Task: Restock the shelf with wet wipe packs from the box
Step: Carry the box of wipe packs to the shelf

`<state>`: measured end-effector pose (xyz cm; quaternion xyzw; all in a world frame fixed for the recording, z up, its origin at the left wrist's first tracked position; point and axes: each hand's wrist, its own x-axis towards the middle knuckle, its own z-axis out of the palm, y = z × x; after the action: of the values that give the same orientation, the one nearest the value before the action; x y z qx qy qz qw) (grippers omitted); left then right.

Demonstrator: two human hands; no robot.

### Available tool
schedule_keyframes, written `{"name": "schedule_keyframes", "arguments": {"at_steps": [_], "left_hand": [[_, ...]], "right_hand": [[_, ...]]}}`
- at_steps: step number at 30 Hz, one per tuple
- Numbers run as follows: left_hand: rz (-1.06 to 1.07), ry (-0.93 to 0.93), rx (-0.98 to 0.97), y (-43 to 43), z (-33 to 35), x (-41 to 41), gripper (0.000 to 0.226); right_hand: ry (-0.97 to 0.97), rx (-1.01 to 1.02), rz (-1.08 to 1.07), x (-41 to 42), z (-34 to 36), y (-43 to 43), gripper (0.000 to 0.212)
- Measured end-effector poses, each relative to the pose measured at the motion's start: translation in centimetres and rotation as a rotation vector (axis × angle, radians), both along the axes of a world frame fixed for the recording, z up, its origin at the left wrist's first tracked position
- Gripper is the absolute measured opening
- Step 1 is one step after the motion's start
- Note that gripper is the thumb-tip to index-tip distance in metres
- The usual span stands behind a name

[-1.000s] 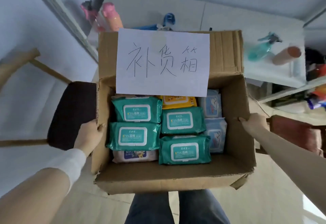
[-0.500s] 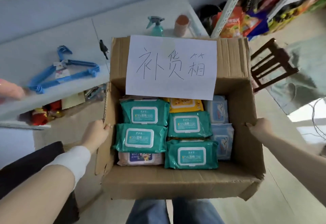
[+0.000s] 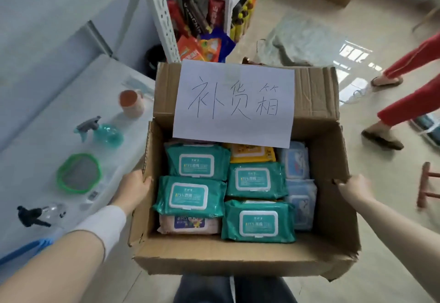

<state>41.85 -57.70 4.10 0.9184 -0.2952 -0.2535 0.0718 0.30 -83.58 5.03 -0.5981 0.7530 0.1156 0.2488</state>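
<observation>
I carry an open cardboard box in front of me, a white handwritten paper sheet taped to its far flap. My left hand grips the box's left wall and my right hand grips its right wall. Inside lie several teal wet wipe packs, a yellow pack, pale blue packs and a pink pack. A white metal shelf rack filled with snack packets stands ahead to the left.
A white shelf surface at left holds a teal spray bottle, an orange cup, a green-rimmed round item and a clear sprayer. A person's legs in red trousers cross at right. A wooden stool stands at the right edge.
My view and the box have swung rightward; the spray bottle and cup shifted left, the snack rack came to centre, and a person in red trousers appeared. Both hands keep their grip.
</observation>
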Motion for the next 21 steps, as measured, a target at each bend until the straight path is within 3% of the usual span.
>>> {"name": "schedule_keyframes", "arguments": {"at_steps": [4, 21], "left_hand": [[-0.112, -0.004, 0.006, -7.5, -0.7, 3.2, 0.025], [-0.374, 0.077, 0.051, -32.7, -9.0, 12.1, 0.024]], "right_hand": [[-0.012, 0.010, -0.155, -0.6, -2.1, -1.6, 0.029], [0.086, 0.081, -0.441, 5.7, -9.8, -11.9, 0.040]]}}
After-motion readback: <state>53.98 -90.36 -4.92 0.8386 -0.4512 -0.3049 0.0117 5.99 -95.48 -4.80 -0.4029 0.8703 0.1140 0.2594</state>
